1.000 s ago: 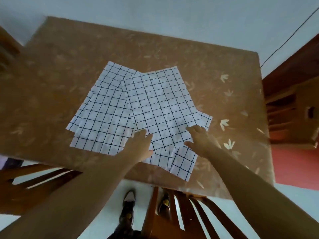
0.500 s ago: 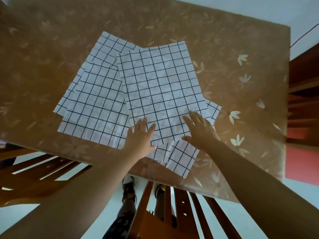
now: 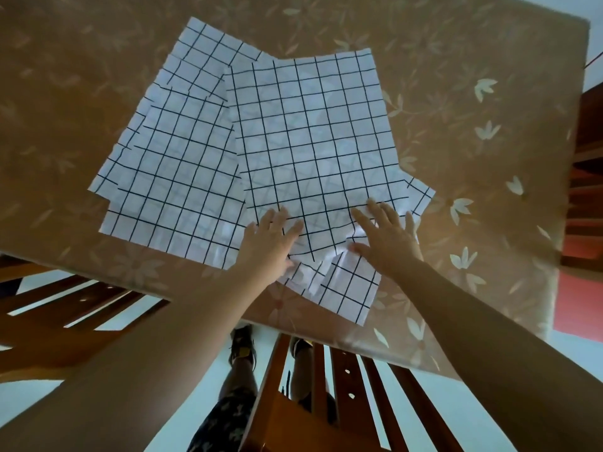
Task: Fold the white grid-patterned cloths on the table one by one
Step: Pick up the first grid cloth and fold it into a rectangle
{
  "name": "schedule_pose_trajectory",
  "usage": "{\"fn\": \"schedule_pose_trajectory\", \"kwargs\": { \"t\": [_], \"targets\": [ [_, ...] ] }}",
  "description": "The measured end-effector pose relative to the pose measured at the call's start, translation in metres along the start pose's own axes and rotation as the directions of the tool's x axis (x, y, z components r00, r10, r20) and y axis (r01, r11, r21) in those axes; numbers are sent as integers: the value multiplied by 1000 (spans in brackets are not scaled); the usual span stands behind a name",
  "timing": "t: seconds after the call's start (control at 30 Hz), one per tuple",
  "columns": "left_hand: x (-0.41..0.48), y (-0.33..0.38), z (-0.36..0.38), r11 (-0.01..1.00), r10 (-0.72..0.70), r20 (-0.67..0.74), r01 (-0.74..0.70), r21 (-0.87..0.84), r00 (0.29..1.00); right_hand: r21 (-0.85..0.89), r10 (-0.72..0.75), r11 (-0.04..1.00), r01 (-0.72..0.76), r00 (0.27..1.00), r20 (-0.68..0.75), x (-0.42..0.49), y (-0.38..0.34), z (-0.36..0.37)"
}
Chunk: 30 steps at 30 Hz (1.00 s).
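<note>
The top cloth point(image 3: 313, 141) lies on the desk point(image 3: 456, 76) directly ahead of my hands, its long axis running away from me. My left hand point(image 3: 270, 246) and right hand point(image 3: 385, 239) rest flat, fingers spread, gripping nothing, on its near edge, equally close.

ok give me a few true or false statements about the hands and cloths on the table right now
1. Both hands rest on the top cloth. True: the left hand and right hand lie on its near edge.
2. The cloths are stacked in one neat pile. False: they overlap, fanned out at angles.
3. The top cloth is already folded in half. False: it lies spread open.
4. A cloth corner reaches close to the table edge. True.
</note>
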<state>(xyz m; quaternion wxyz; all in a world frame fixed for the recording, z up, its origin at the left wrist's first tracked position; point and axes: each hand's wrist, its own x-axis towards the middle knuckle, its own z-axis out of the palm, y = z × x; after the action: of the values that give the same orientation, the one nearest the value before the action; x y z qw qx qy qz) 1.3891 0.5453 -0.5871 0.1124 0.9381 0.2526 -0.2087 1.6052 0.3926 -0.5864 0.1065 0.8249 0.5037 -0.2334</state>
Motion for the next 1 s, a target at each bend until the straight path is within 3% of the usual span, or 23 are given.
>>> {"fn": "schedule_pose_trajectory", "kwargs": {
  "t": [0.3,0.57,0.83,1.0],
  "targets": [
    [-4,-6,-18,998,29,-94,-34,-54,995,-9,33,999,-37,961,-274,-7,3,-3],
    [-22,-8,-51,999,27,-74,-29,-30,997,15,-34,999,49,854,-520,-25,-12,-56],
    [-48,-22,-127,998,-26,-213,14,-54,977,15,-50,996,85,709,-703,-70,-34,-132],
    [-71,-44,-182,981,-63,-364,-10,-194,929,25,-12,999,43,694,-720,-111,-44,-173]
  ]
}}
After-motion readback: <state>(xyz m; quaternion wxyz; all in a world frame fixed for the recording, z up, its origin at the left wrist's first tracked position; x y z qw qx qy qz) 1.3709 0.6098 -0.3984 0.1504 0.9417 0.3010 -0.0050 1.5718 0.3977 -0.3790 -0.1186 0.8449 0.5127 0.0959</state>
